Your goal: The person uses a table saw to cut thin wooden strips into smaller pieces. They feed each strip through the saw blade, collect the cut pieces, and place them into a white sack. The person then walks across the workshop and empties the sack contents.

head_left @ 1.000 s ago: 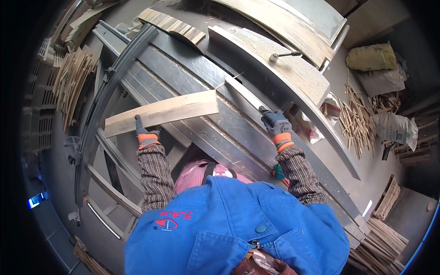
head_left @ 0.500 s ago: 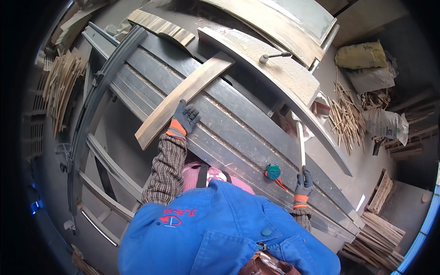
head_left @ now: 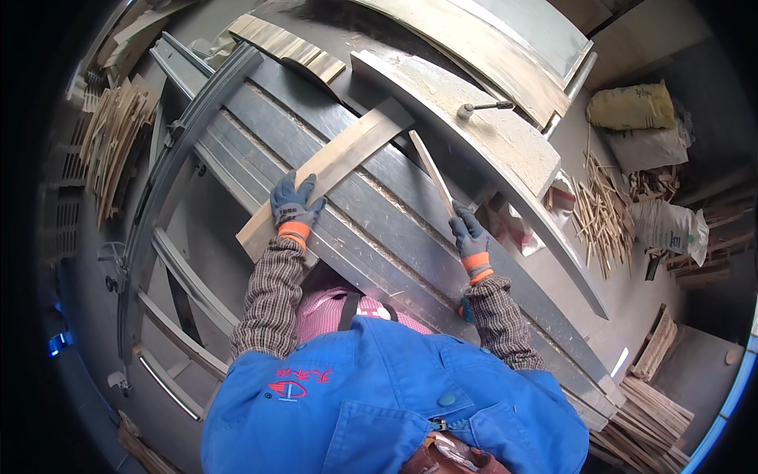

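Note:
A wooden board (head_left: 347, 150) lies slantwise across the grooved metal machine table (head_left: 395, 213), its far end near the long metal fence (head_left: 482, 154). My left hand (head_left: 295, 207), in a grey glove with an orange cuff, rests on the board's near part, fingers spread. In the closed fingers of my gloved right hand (head_left: 469, 235) is a thin wooden stick (head_left: 432, 175), its far end pointing toward the board's far end. A green tape measure (head_left: 466, 310) shows only in part beside my right sleeve.
Joined wood pieces (head_left: 284, 47) sit at the table's far left. Behind the fence, a tool with a black handle (head_left: 483, 108) lies on a sawdust-covered surface (head_left: 442, 87). Thin offcuts (head_left: 598, 213) and sacks (head_left: 632, 107) are on the right; stacked strips (head_left: 114, 150) stand left.
My right hand has moved left and away from me, bringing the stick toward the board. My left hand has shifted left, farther onto the board. The tape measure is now mostly covered.

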Demonstrator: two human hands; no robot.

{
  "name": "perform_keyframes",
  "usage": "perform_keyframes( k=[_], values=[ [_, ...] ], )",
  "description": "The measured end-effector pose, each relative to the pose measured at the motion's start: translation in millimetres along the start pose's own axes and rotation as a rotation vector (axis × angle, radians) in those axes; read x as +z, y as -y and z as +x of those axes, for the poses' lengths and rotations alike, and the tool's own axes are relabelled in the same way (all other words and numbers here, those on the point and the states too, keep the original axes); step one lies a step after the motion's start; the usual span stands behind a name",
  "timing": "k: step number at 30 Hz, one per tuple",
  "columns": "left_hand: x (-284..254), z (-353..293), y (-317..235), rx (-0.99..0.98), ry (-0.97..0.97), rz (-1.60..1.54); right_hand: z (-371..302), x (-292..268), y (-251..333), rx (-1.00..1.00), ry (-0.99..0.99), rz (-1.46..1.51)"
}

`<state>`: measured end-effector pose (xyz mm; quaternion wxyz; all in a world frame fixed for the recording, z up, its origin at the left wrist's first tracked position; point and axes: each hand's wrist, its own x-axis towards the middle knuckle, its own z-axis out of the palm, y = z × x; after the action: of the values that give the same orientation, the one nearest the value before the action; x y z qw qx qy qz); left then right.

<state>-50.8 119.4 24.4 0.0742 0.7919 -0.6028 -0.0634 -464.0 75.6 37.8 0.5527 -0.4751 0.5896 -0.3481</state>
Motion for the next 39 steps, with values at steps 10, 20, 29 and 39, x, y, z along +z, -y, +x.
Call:
perform_keyframes(
  k=[10,20,29,39],
  values=[
    [0.6,17.5,6.7,0.004,-0.119,-0.161,29.6,22.8,16.3,0.093,0.019,0.055],
    [2.4,38.0,19.2,-0.116,-0.044,-0.227,81.2,51.6,29.0,-0.046,0.092,-0.029],
    [-4.8,44.6,23.9,-0.111,-0.047,-0.162,89.5,62.8,25.6,-0.071,0.052,-0.121],
    [-14.6,64.9,39.3,-0.153,0.000,-0.147,97.6,89.6,42.5,-0.050,0.050,-0.160]
  ],
)
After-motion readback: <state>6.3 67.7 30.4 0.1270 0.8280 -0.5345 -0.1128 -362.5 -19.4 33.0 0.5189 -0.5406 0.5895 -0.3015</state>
